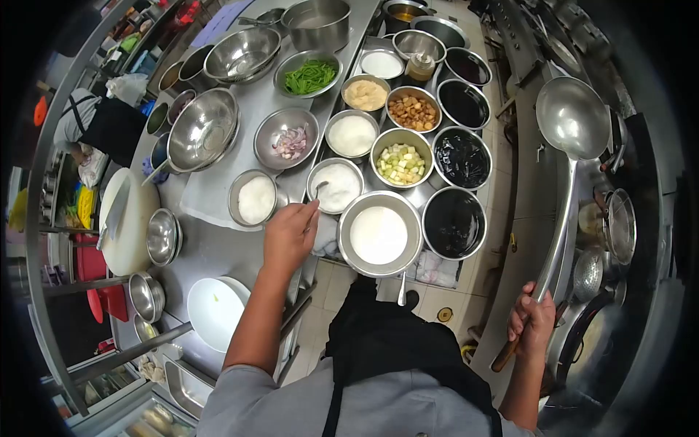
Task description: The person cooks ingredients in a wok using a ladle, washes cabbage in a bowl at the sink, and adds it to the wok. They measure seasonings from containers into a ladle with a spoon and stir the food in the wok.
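Small spoon (321, 187) at a white-filled bowl (342, 194), ladle (572, 119) at far right

The left hand (289, 231), before the bowl, has its fingers pinched on what looks like the small spoon, its tip at the white contents. A level, shallow scoop would spare the neighbouring bowls (352, 135). Well apart, the right hand (534, 318) is clamped round the ladle's wooden handle; best kept steady, cup facing upward.

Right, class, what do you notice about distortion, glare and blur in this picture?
Head view: fisheye distortion bows the long grey metal upright at left, and the corners fall to black; head view: bright highlights glint on the large silver steel ladle; head view: the bare left hand shows no obvious motion blur.
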Tool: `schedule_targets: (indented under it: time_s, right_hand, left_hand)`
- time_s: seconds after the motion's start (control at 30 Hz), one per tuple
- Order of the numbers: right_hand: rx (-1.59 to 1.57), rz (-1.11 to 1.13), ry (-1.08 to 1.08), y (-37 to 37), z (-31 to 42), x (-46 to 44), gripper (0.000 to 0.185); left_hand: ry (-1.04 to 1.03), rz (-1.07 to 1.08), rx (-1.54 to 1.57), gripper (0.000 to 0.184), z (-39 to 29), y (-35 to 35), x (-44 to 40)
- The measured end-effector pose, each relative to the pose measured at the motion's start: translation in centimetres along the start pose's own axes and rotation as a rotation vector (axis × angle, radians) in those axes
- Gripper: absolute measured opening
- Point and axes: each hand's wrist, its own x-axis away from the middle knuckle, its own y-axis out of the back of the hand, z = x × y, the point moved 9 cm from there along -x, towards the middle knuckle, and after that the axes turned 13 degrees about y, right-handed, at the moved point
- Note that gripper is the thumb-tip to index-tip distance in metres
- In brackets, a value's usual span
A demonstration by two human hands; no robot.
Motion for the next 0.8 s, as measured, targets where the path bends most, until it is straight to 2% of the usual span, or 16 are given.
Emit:
schedule_targets:
  time_s: [0.17, 0.23, 0.33, 0.43, 0.63, 0.7, 0.8]
  right_hand:
    - [0.025, -0.023, -0.024, 0.1, -0.2, 0.0, 0.019]
    - [0.029, -0.061, -0.010, 0.8, 0.2, 0.1, 0.018]
    - [0.026, -0.079, -0.017, 1.8, 0.5, 0.6, 0.017]
    - [0.020, -0.082, -0.033, 2.7, 0.8, 1.3, 0.019]
    - [0.080, -0.011, -0.124, 2.1, 0.6, 3.2, 0.022]
    - [0.103, 0.076, -0.170, 1.5, 0.2, 3.9, 0.023]
    - [0.113, 0.103, -0.223, 0.5, 0.0, 4.7, 0.030]
  left_hand:
    - [-0.001, -0.045, 0.052, 0.018, 0.0, 0.8, 1.2]
    - [-0.067, -0.171, 0.075, 0.020, -0.8, 2.0, 1.9]
    - [0.000, -0.225, 0.092, 0.020, -1.0, 3.4, 3.7]
    - [0.115, -0.182, 0.209, 0.019, -0.4, 2.8, 4.8]
    - [0.134, -0.091, 0.306, 0.017, -0.4, -0.6, 3.3]
    - [0.102, -0.087, 0.302, 0.016, -0.5, -1.4, 2.9]
    - [0.098, -0.047, 0.291, 0.016, -0.4, -2.1, 2.9]
